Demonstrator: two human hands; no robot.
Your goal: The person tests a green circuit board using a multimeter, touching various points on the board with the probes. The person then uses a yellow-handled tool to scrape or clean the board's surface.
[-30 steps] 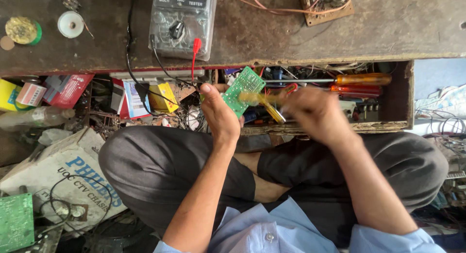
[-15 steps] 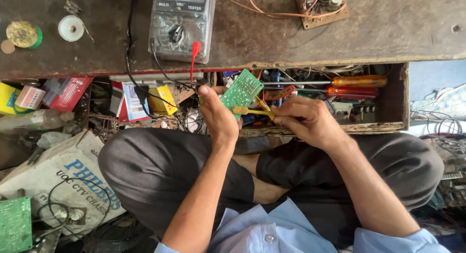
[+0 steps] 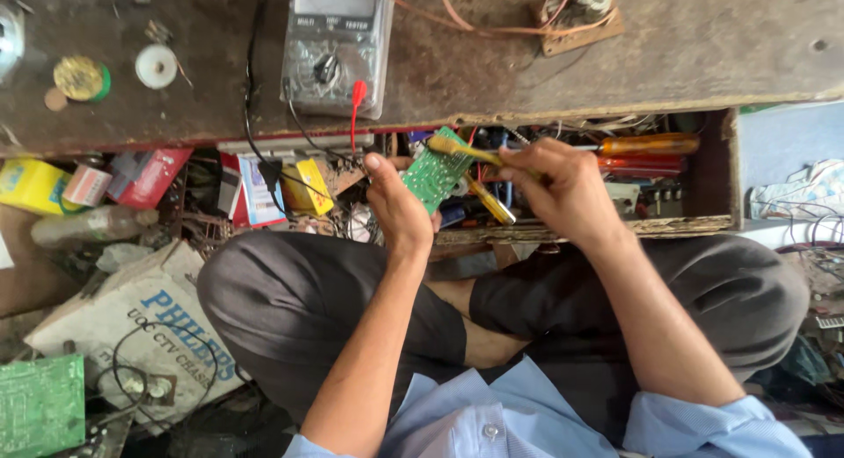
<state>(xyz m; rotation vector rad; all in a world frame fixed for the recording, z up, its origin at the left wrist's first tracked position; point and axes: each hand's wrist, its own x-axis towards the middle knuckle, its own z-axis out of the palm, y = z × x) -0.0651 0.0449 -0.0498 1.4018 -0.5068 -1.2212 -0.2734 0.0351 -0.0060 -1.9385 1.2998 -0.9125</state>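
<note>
Fingers of the left hand (image 3: 400,207) close around a small green circuit board (image 3: 437,170), thumb up along its left edge, holding it tilted in the air above the lap and just in front of the open drawer (image 3: 712,172). The right hand (image 3: 563,190) is shut on a yellow-handled tool (image 3: 466,150), whose end lies across the top of the board and touches it; whether that end is a brush or a blade I cannot tell. A second yellow handle (image 3: 491,203) shows just below the board, between the two hands.

As a judgement, the work on the board looks under way rather than finished: the board is in hand, the tool is on it, and nothing has been set down.

Further out, the drawer holds an orange-handled screwdriver (image 3: 646,144) among loose parts. On the dark bench top (image 3: 703,45) above sits a grey meter (image 3: 338,45) with a red probe (image 3: 357,95) hanging by its front.
</note>
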